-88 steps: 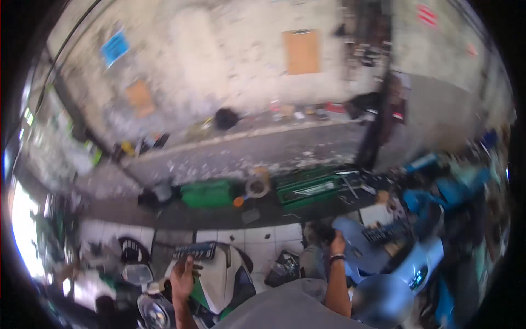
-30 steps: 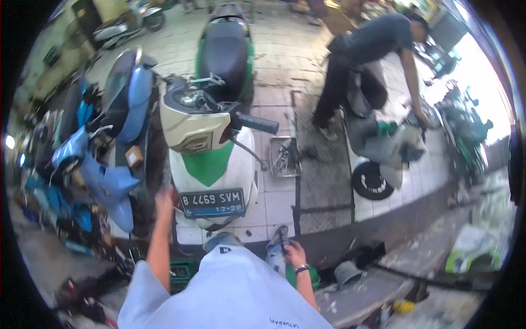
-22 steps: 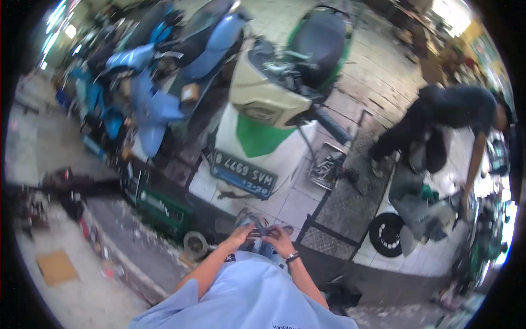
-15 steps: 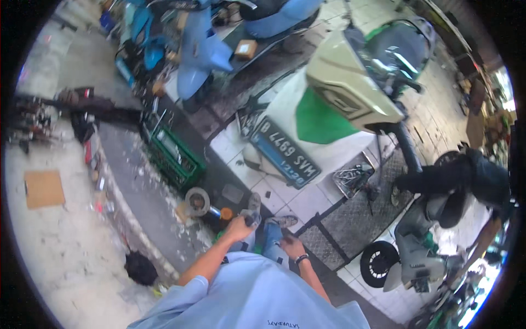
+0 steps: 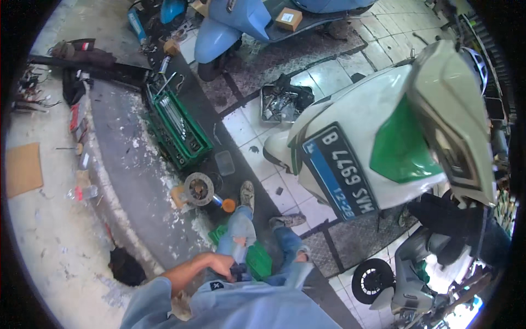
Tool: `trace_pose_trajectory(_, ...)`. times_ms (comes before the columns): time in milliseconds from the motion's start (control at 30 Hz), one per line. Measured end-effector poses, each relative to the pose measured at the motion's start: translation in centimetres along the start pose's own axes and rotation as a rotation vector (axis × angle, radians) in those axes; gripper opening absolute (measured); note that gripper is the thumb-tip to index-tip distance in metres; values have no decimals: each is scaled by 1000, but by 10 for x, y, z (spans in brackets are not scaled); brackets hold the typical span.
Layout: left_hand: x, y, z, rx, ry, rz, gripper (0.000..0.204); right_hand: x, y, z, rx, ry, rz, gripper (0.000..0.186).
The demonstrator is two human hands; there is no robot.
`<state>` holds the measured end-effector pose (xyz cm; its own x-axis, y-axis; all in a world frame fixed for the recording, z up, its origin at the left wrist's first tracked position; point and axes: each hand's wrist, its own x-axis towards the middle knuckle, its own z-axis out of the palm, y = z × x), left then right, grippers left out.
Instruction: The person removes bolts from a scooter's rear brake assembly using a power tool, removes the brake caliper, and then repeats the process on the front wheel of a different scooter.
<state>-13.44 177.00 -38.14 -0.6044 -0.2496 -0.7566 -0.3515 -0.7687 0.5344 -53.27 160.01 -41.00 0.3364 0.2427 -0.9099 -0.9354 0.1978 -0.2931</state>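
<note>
Hands: left hand (image 5: 219, 264) lies low in the frame at the person's lap, fingers curled around a small dark object (image 5: 239, 270); what the object is cannot be told. Dark object sits at the right edge of that hand, just above the pale blue shirt (image 5: 246, 307) and against the jeans (image 5: 241, 233). Right hand is hidden; whether it grips anything cannot be told.

Nearby: green stool or crate (image 5: 257, 260) just right of the dark object, under the legs. Two worn shoes (image 5: 247, 194) farther out on the tiled floor (image 5: 244, 129). Round metal disc part (image 5: 198, 187) and small orange cap (image 5: 228, 205) far left of the knee. Green tool tray (image 5: 178, 129) with wrenches farther left. White and green scooter (image 5: 394, 131) with blue plate at right. Blue scooter (image 5: 241, 22) at far edge.
</note>
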Motion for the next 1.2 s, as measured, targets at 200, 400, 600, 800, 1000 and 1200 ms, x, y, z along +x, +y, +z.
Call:
trace_pose_trajectory(200,130,-123,-326,-230,1392,8,60,203,-65,-76,-173,716,-271,31)
trace_pose_trajectory(400,301,-237,-613,-444,1758,1,55,541,-39,-145,-411,642,-586,13)
trace_pose_trajectory(600,379,-211,-694,-333,1909,144,60,661,-60,-198,-358,817,-543,21)
trace_pose_trajectory(800,368,-240,-646,-257,1808,123,58,665,-139,-150,-253,676,-480,35)
trace_pose_trajectory(1000,355,-337,-553,-235,1893,32,61,667,-241,-155,-598,682,-596,42)
trace_pose_trajectory(1200,358,-431,-465,-239,2086,-92,63,705,-429,-176,-895,1368,-1020,62)
